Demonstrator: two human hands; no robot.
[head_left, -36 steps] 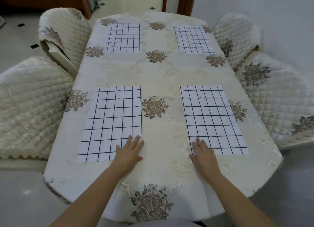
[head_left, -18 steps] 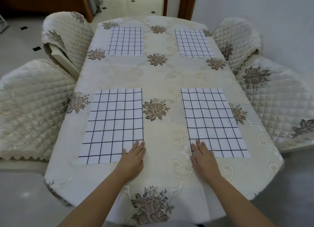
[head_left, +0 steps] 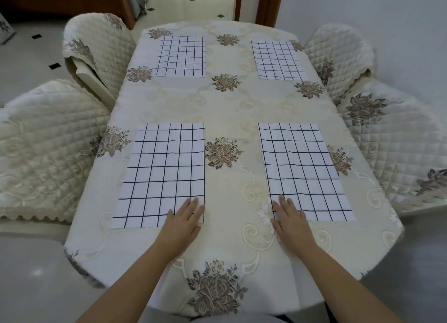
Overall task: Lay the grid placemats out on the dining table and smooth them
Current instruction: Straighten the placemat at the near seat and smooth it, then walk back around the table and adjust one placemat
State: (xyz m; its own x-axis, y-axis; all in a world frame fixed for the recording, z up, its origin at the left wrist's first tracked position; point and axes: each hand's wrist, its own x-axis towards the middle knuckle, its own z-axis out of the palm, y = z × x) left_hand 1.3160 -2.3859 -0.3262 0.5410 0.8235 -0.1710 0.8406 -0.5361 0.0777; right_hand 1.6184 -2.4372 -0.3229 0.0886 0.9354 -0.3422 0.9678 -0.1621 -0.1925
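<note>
Head view: left hand (head_left: 182, 222) and right hand (head_left: 289, 220) lie flat on placemats (head_left: 164, 172).

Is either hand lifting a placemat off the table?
No: the left hand lies flat on the near-left placemat, the right hand on the near-right placemat, both mats lying flat.

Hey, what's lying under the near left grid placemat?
The white black-grid placemat lies on the cream floral tablecloth, seen all around it; the patch directly beneath is covered.
</note>
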